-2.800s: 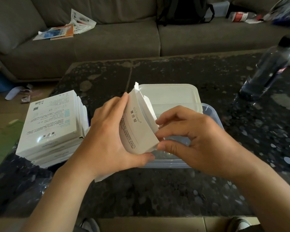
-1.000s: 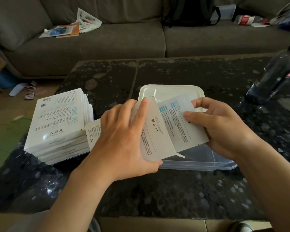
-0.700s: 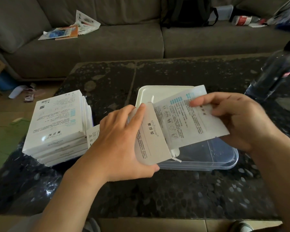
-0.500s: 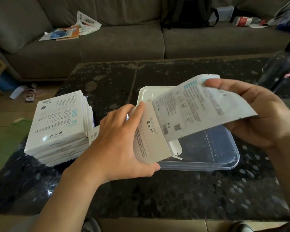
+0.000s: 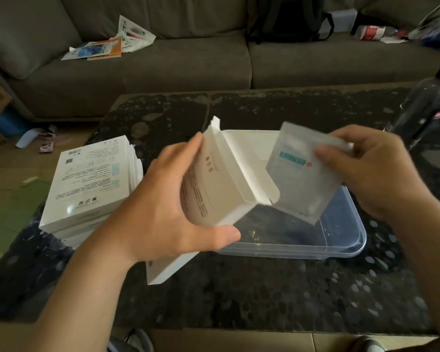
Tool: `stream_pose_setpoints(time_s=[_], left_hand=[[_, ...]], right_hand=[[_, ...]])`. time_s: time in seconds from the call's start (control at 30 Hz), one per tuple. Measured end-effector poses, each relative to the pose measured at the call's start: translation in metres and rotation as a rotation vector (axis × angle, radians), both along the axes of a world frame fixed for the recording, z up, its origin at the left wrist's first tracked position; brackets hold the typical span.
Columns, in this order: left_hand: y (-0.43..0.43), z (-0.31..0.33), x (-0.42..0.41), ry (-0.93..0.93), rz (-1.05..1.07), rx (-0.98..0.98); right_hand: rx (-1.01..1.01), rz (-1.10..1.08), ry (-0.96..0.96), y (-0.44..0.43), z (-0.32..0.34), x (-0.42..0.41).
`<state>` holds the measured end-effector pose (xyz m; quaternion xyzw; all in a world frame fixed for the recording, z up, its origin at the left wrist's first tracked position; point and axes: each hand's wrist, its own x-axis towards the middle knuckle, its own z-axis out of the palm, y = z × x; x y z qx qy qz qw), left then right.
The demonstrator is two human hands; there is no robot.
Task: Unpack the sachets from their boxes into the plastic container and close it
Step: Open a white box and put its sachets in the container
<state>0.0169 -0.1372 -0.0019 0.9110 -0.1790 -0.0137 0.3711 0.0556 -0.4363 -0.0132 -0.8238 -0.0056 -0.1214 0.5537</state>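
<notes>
While a stack of white boxes [image 5: 92,184] sits on the dark stone table [image 5: 264,295] to the left of the clear plastic container [image 5: 346,240], the left hand [image 5: 160,209] holds an opened box [image 5: 214,179] over the container's left end. The fingers are curled over its top and the thumb is pressed beneath. The box's end flap hangs open toward the right. Another white box [image 5: 170,268] lies flat just left of the container, under that hand. Half a second ago the sachet [image 5: 300,176] was still partly inside the box. Now it is fully out and tilted, with its lower corner dipping over the container's open top. The right hand [image 5: 374,174] pinches the sachet's upper edge between thumb and curled fingers, above the container's right half. A white lid [image 5: 249,143] lies against the container's far side. A dark bottle [image 5: 427,105] stands beyond the container to the right.
</notes>
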Motion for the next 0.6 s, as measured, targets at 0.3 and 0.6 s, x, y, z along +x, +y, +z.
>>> stream_pose_setpoints(time_s=[0.3,0.6], left_hand=[[0.018,-0.006,0.008,0.051,0.006,-0.264],[0.021,-0.02,0.016,0.18,0.007,-0.339]], right_hand=[[-0.2,0.101,0.316,0.046,-0.027,0.012],[-0.923,0.079,0.342,0.05,-0.038,0.004]])
